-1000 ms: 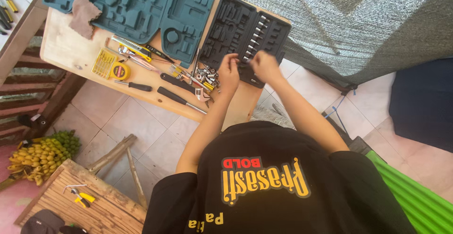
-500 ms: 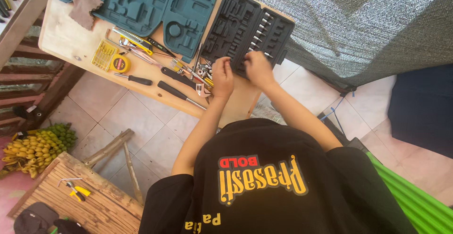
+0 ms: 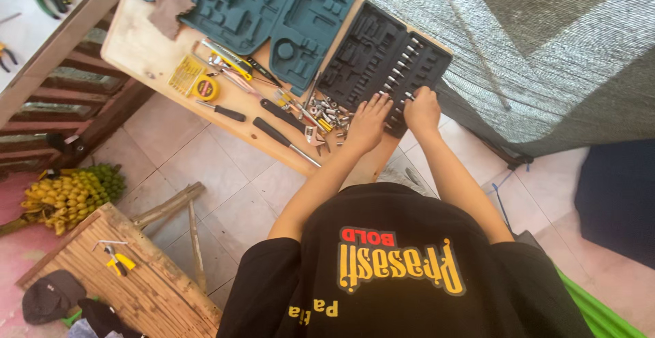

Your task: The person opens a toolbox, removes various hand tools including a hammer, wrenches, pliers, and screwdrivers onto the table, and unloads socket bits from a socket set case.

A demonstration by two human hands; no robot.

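A black socket tray (image 3: 372, 58) lies open at the right end of a wooden table (image 3: 136, 51), with a row of shiny sockets (image 3: 402, 62) set in it. My left hand (image 3: 368, 123) rests flat on the tray's near edge with its fingers spread and nothing in it. Beside it, my right hand (image 3: 421, 109) is curled over the tray's near corner, fingertips at the socket row. What it holds is hidden. A pile of loose sockets and bits (image 3: 324, 109) lies just left of my left hand.
A teal moulded tool case (image 3: 259, 4), a brown cloth (image 3: 170, 7), a yellow tape measure (image 3: 205, 89) and black-handled screwdrivers (image 3: 283, 137) share the table. Grey mesh (image 3: 532, 51) hangs to the right. Bananas (image 3: 68, 191) and a slatted wooden pallet (image 3: 136, 276) sit on the floor at left.
Both hands were pinched together over the tray's near edge. Now my left hand lies flat and spread, and my right hand has shifted right onto the socket row. The view has moved.
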